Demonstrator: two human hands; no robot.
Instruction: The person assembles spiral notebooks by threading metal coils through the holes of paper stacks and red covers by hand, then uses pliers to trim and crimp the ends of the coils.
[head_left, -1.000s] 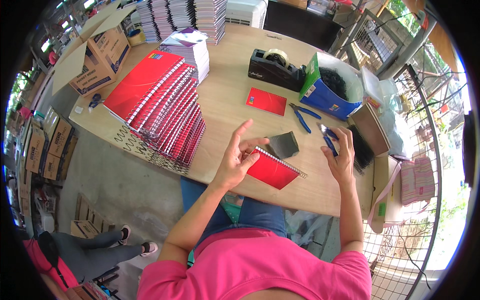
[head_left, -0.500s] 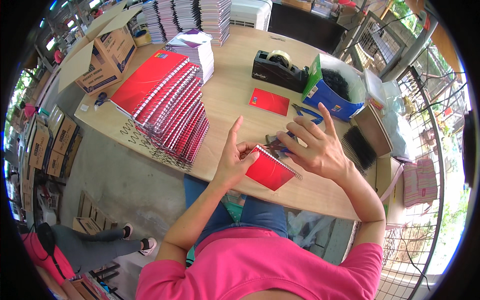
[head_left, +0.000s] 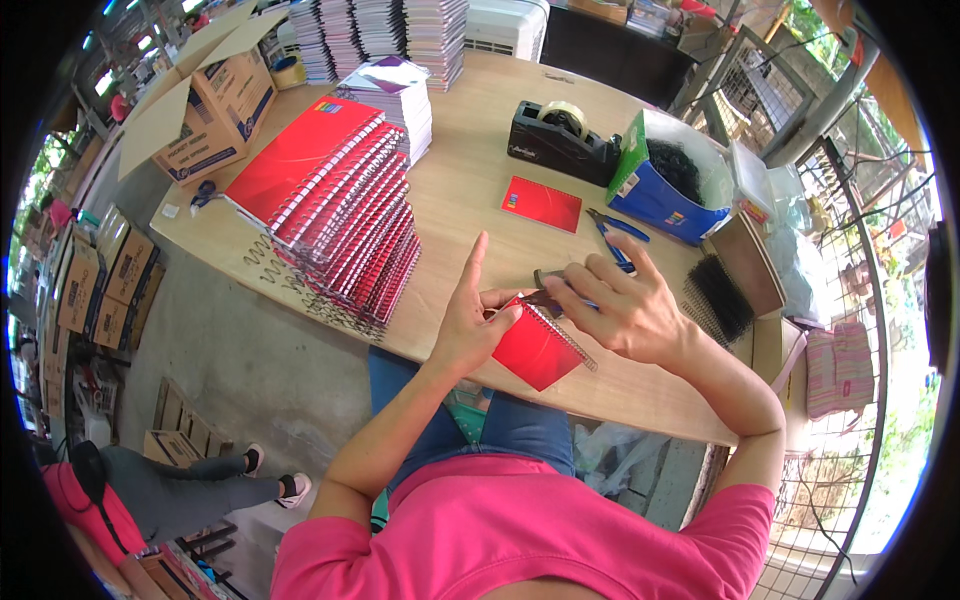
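A small red spiral notebook [head_left: 540, 352] is pinched between the thumb and fingers of my left hand [head_left: 468, 325], whose forefinger points up. Its wire coil runs along the upper right edge, and the coil's tail sticks out past the lower right corner. My right hand [head_left: 628, 308] is closed around a pair of pliers [head_left: 541, 299], the grip mostly hidden by the fingers. The dark jaws touch or nearly touch the coil's upper left end. Beyond my hands lie another red notebook [head_left: 541, 204] and blue-handled cutting pliers [head_left: 613, 240].
At left stands a tall stack of red spiral notebooks [head_left: 305, 165], with loose wire coils [head_left: 290, 283] beside it. A black tape dispenser [head_left: 560, 142], a blue box of black coils [head_left: 670, 190] and a black bristly bundle [head_left: 718, 298] stand right. An open carton [head_left: 215, 120] sits far left.
My right forefinger has bent down, and the pliers' jaws have moved left to the notebook's upper corner. The notebook has tilted slightly and its lower edge sits a little lower.
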